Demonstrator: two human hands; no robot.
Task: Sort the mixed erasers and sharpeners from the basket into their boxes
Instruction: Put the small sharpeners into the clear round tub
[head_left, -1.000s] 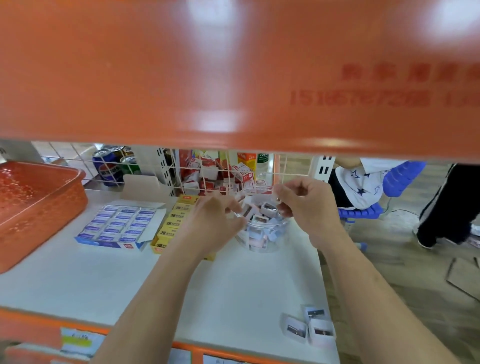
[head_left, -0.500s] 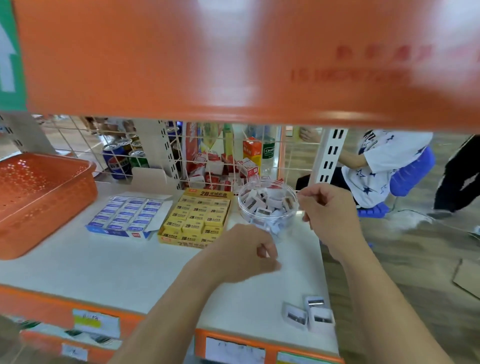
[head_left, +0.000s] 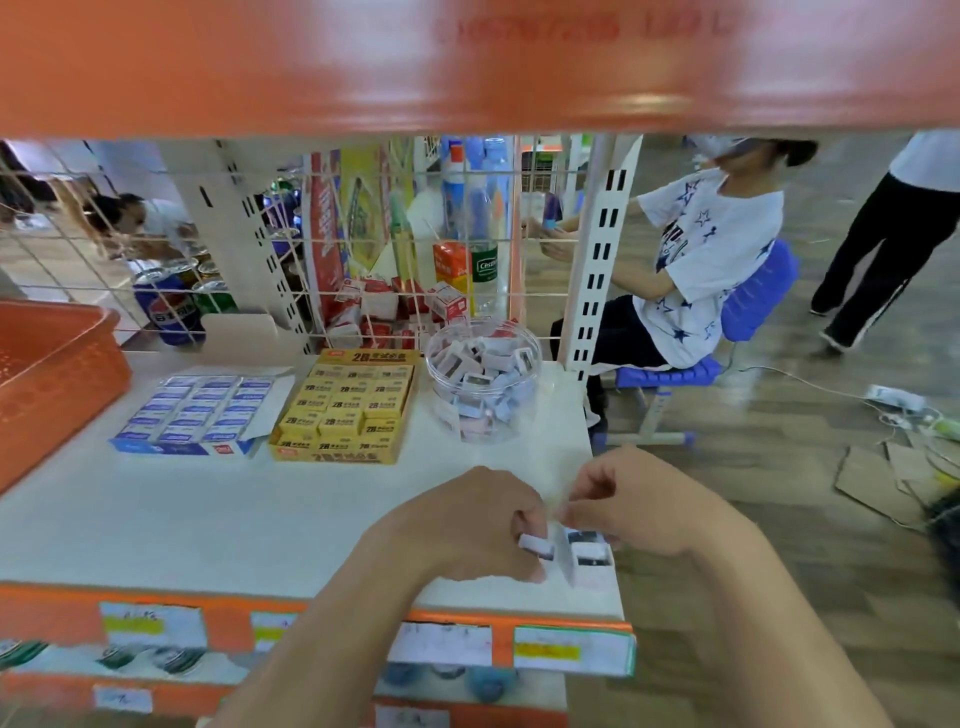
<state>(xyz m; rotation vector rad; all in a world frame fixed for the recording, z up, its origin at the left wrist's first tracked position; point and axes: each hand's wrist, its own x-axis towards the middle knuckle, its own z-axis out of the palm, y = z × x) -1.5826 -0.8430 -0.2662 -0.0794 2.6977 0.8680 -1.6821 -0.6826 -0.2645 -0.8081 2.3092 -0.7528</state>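
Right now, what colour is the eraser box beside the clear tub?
Yellow, with black 2B lettering. The eraser box shows best in the head view.

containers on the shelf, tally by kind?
Basket: 1, the orange basket
Eraser box: 2, blue box and yellow box
Clear tub: 1, the tub of sharpeners
Total: 4

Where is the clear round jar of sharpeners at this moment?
In the head view the jar stands at the right rear of the white shelf, just right of the yellow eraser box.
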